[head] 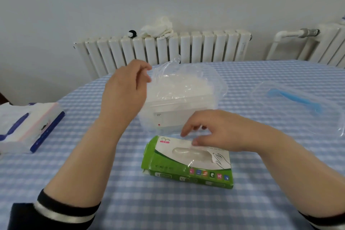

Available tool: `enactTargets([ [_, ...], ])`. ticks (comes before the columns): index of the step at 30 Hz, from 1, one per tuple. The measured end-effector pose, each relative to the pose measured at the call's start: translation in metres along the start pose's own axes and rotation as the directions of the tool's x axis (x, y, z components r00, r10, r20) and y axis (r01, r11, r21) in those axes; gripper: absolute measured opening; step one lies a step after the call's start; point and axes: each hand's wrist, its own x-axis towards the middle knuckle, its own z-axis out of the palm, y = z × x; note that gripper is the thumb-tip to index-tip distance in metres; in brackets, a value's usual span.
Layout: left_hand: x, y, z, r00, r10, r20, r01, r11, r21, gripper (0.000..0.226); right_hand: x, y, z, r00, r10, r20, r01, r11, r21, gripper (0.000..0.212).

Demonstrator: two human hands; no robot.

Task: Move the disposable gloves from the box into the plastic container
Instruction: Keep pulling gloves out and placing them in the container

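Note:
A green and white glove box (188, 164) lies on the checked tablecloth near me, its slot facing up with clear film showing. Behind it stands a clear plastic container (179, 115) heaped with thin transparent gloves (177, 82). My left hand (125, 93) is raised at the container's left edge and pinches a clear glove between thumb and fingers above the heap. My right hand (214, 130) hovers over the far side of the box, fingers curled, thumb and fingertips on a bit of clear film at the slot.
The container's clear lid (298, 102) with a blue handle lies at the right. A pack with blue and pink edges (33, 127) sits at the left table edge. A white radiator (168, 48) with a cloth on it stands behind the table.

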Motion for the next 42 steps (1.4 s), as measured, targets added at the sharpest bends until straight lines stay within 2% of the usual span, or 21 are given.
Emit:
enactTargets([
  [2,-0.015,0.017,-0.005,0.987,0.09,0.134,-0.077,0.992,-0.098,0.009,0.002,0.003,0.007,0.99,0.032,0.135,-0.02,0.996,-0.091,0.031],
  [3,-0.023,0.025,-0.007,0.955,0.118,0.273,-0.087,0.989,-0.122,0.01,0.003,0.005,0.011,0.983,0.05,0.175,-0.035,0.996,-0.087,0.036],
  [4,-0.029,0.03,-0.009,0.886,0.126,0.446,-0.083,0.99,-0.116,0.012,0.004,0.006,0.015,0.978,0.058,0.202,-0.046,0.997,-0.065,0.041],
  [5,-0.035,0.034,-0.009,0.774,0.112,0.624,-0.082,0.994,-0.077,0.018,0.005,0.008,0.018,0.974,0.056,0.22,-0.048,0.998,-0.041,0.046],
  [6,-0.04,0.034,-0.006,0.632,0.08,0.771,-0.108,0.994,-0.015,0.031,0.006,0.009,0.022,0.973,0.043,0.228,-0.039,0.999,-0.021,0.051],
  [7,-0.044,0.034,-0.003,0.494,0.046,0.868,-0.161,0.986,0.039,0.048,0.008,0.01,0.027,0.974,0.029,0.226,-0.027,1.0,-0.012,0.054],
  [8,-0.048,0.032,0.001,0.392,0.021,0.92,-0.218,0.973,0.071,0.061,0.011,0.012,0.032,0.976,0.015,0.216,-0.011,1.0,-0.019,0.055],
  [9,-0.052,0.03,0.006,0.339,0.003,0.941,-0.268,0.959,0.094,0.067,0.013,0.013,0.036,0.979,0.001,0.203,0.007,0.999,-0.041,0.054],
  [11,-0.056,0.024,0.015,0.335,-0.02,0.942,-0.323,0.937,0.134,0.073,0.018,0.013,0.044,0.986,-0.02,0.163,0.035,0.995,-0.089,0.041],
  [13,-0.059,0.019,0.021,0.356,-0.043,0.934,-0.322,0.932,0.166,0.076,0.02,0.011,0.047,0.995,-0.041,0.089,0.051,0.991,-0.123,0.021],
  [15,-0.059,0.017,0.023,0.37,-0.044,0.928,-0.315,0.934,0.17,0.076,0.02,0.009,0.048,0.998,-0.05,0.029,0.054,0.984,-0.172,0.012],
  [21,-0.057,0.014,0.024,0.358,-0.077,0.93,-0.276,0.943,0.184,0.076,0.015,0.009,0.036,0.999,-0.02,0.045,0.025,0.992,-0.121,0.004],
  [25,-0.056,0.013,0.024,0.351,-0.102,0.931,-0.264,0.943,0.203,0.076,0.012,0.007,0.027,0.997,-0.008,0.075,0.013,0.998,-0.066,0.009],
  [31,-0.056,0.017,0.024,0.333,-0.134,0.933,-0.258,0.939,0.227,0.077,0.004,0.004,0.006,0.998,-0.024,-0.057,0.036,0.976,0.215,0.02],
  [34,-0.054,0.018,0.022,0.326,-0.149,0.934,-0.264,0.934,0.241,0.075,-0.003,-0.002,-0.006,0.983,-0.001,-0.184,0.092,0.868,0.489,0.017],
  [36,-0.054,0.013,0.022,0.32,-0.133,0.938,-0.26,0.94,0.222,0.081,-0.007,-0.004,-0.014,0.962,0.056,-0.268,0.142,0.735,0.663,0.017],
  [38,-0.052,0.011,0.018,0.326,-0.139,0.935,-0.159,0.967,0.199,0.089,-0.008,-0.004,-0.019,0.954,0.127,-0.273,0.15,0.587,0.796,0.019],
  [40,-0.046,0.011,0.008,0.304,-0.105,0.947,-0.057,0.99,0.128,0.068,-0.008,-0.002,-0.021,0.961,0.168,-0.222,0.124,0.453,0.883,0.021],
  [41,-0.041,0.01,0.003,0.306,-0.067,0.95,-0.012,0.997,0.075,0.055,-0.008,-0.001,-0.021,0.965,0.177,-0.192,0.109,0.397,0.911,0.022],
  [42,-0.036,0.01,-0.004,0.326,-0.016,0.945,0.033,0.999,0.006,0.053,-0.007,0.001,-0.021,0.97,0.177,-0.169,0.098,0.351,0.931,0.024],
])
